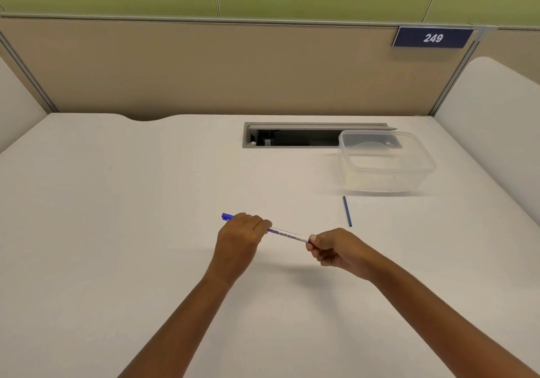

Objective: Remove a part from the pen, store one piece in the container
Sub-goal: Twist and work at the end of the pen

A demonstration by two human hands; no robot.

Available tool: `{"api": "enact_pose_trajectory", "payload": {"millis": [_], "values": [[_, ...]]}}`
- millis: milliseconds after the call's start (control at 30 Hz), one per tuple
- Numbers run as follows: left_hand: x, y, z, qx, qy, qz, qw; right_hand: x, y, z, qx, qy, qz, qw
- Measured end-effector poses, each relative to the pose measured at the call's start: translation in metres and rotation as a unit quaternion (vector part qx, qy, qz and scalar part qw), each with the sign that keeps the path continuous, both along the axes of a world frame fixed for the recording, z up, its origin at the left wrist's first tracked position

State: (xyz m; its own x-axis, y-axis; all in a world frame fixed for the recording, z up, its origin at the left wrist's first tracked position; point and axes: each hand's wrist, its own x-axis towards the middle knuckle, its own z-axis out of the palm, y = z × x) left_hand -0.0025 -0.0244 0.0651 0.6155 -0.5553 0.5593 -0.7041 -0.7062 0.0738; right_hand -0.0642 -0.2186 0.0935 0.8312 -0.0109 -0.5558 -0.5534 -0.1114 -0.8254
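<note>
Two hands, left hand [239,236] and right hand [336,249], clench one pen [285,234]; one container [385,163] beyond.

Even, bright overhead light; no glare on the worktop [117,231]. Soft, diffuse shadow under the hands, darkest between the forearms; faint shadow below the container [385,167]. Wide-angle bowing: partition rails and worktop edges curve toward the frame borders. Overall slightly soft; pen [287,235] lettering only partly legible.
</note>
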Motion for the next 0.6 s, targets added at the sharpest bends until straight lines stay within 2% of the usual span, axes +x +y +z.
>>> {"api": "enact_pose_trajectory", "payload": {"millis": [67, 167, 233, 300, 400, 500, 533, 600], "values": [[-0.001, 0.001, -0.001, 0.003, 0.011, 0.007, 1.0, -0.001, 0.003, -0.003, -0.039, -0.036, 0.002, 0.999], [-0.001, 0.003, -0.002, -0.006, 0.03, 0.021, 0.999, -0.008, 0.01, -0.007, -0.189, -0.168, -0.008, 0.967], [-0.002, 0.005, -0.001, -0.014, 0.036, 0.022, 0.999, -0.014, 0.012, -0.012, -0.262, -0.241, 0.009, 0.934], [-0.002, 0.005, 0.0, -0.018, 0.038, 0.02, 0.999, -0.019, 0.014, -0.017, -0.343, -0.276, 0.043, 0.897], [-0.004, 0.004, -0.001, -0.018, 0.042, 0.015, 0.999, -0.021, 0.018, -0.019, -0.472, -0.348, 0.067, 0.807], [-0.006, 0.004, -0.003, -0.026, 0.048, 0.012, 0.998, -0.019, 0.016, -0.019, -0.548, -0.422, 0.07, 0.719], [-0.007, 0.004, -0.003, -0.028, 0.049, 0.011, 0.998, -0.018, 0.016, -0.02, -0.553, -0.435, 0.073, 0.707], [-0.007, 0.005, -0.005, -0.026, 0.045, 0.006, 0.999, -0.018, 0.016, -0.022, -0.551, -0.426, 0.084, 0.713]]}}
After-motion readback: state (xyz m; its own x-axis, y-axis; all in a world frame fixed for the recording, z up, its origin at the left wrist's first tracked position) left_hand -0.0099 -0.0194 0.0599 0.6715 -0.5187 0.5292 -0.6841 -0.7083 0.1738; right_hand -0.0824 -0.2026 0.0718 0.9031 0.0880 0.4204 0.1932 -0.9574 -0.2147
